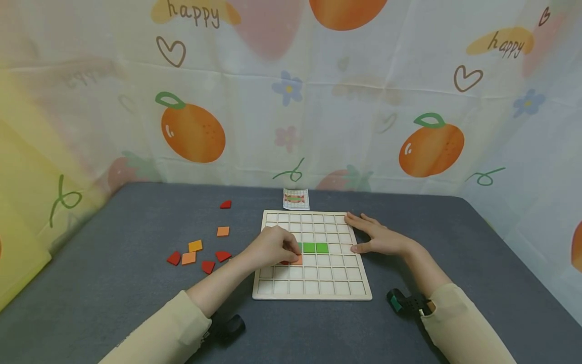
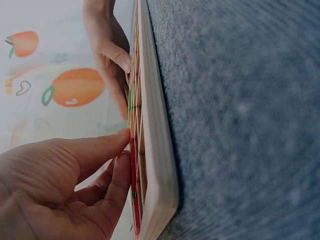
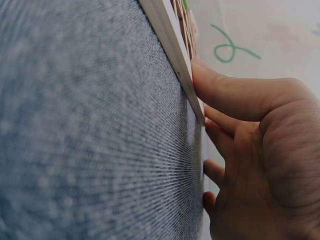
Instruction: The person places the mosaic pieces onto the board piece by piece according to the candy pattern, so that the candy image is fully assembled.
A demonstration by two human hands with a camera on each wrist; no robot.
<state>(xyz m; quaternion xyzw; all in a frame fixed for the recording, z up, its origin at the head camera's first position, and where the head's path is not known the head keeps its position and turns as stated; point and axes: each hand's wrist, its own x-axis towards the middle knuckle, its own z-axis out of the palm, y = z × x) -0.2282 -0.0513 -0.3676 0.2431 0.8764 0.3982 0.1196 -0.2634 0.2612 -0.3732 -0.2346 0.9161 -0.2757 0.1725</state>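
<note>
A white gridded board with a pale wooden frame lies flat on the table. My left hand is over its left part, thumb and fingers bent, tips right at an orange square tile and a red tile. I cannot tell whether they pinch a tile or press on it. Green square tiles sit in a row of cells just beyond the fingertips. My right hand rests with spread fingers along the board's right edge; in the right wrist view its thumb touches the frame.
Left of the board lie loose tiles: several red ones with a curved edge, orange squares and a yellow-orange square. A small card with a printed grid pattern is just behind the board. A fruit-printed curtain hangs behind the table.
</note>
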